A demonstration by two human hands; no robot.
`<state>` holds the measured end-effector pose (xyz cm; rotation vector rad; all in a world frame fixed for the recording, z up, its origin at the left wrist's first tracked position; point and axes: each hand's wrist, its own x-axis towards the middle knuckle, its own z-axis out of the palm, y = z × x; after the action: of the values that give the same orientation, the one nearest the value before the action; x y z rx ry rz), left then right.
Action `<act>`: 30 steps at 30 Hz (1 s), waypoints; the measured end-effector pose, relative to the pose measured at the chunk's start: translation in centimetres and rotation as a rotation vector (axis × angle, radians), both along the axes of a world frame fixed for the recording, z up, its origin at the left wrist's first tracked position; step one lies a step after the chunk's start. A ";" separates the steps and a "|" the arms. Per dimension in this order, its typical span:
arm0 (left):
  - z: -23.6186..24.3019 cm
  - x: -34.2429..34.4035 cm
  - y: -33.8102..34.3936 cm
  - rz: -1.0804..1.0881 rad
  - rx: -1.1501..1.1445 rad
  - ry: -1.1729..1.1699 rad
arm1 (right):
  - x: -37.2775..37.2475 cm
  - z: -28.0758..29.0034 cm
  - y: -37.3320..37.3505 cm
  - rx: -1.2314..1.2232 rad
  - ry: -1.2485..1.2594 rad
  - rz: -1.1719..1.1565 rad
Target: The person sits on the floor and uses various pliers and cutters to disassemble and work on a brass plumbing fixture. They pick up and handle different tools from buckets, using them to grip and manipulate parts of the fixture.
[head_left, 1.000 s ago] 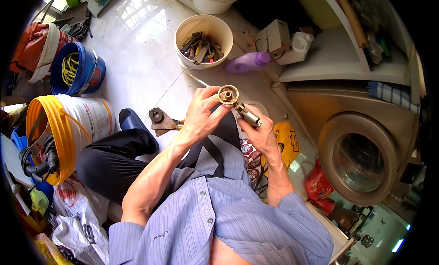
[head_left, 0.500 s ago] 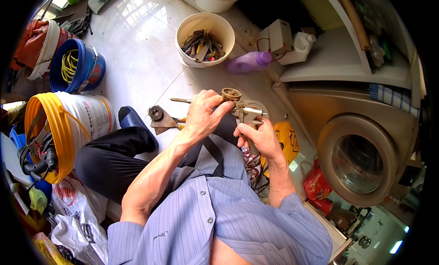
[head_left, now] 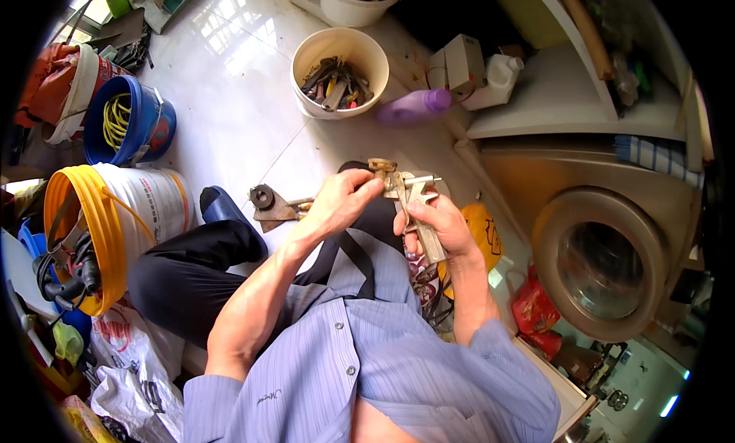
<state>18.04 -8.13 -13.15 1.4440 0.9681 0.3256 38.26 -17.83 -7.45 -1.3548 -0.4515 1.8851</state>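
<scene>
My right hand (head_left: 444, 225) is closed around the grip of a worn grey metal tool (head_left: 430, 240) with a lever and a pistol-like handle. A thin metal rod (head_left: 430, 180) sticks out past the tool's head on the right. My left hand (head_left: 346, 202) is closed on the tool's left side, thumb and fingers pressed together by a brownish round wheel (head_left: 382, 166). Another length of rod shows left of that hand; whether both are one piece is hidden. Beyond my left wrist, a black ring (head_left: 262, 197) lies on a rusty scraper-like blade (head_left: 282, 213) on the floor.
Ahead stands a cream bucket (head_left: 337, 110) of hand tools, beside a purple bottle (head_left: 413, 108). Yellow (head_left: 111, 236) and blue (head_left: 164, 122) buckets line the left. A front-loading washing machine (head_left: 528, 187) stands right, a yellow bag (head_left: 484, 240) near my right hand.
The tool has turned in my hands: its handle now points down inside my right grip, and the wheel shows more edge-on. My left hand and the rod have shifted slightly down.
</scene>
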 end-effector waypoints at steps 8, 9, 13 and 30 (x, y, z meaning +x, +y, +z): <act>-0.7 -1.4 1.4 -0.085 -0.344 0.044 | 0.2 -2.1 1.1 0.020 0.058 0.067; -0.6 -1.5 1.5 -0.129 -0.279 0.020 | 0.3 -2.3 1.2 0.025 0.077 0.044; 0.1 -1.9 1.9 -0.212 -0.152 0.052 | 0.4 -3.0 1.0 0.027 0.093 0.053; 0.4 -1.8 0.6 -0.335 0.819 0.115 | -3.6 0.4 5.9 0.937 -1.419 0.552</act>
<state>16.27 -7.52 -12.73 2.3570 0.6788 0.4164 34.63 -11.96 -7.08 -1.6835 -2.2026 0.4358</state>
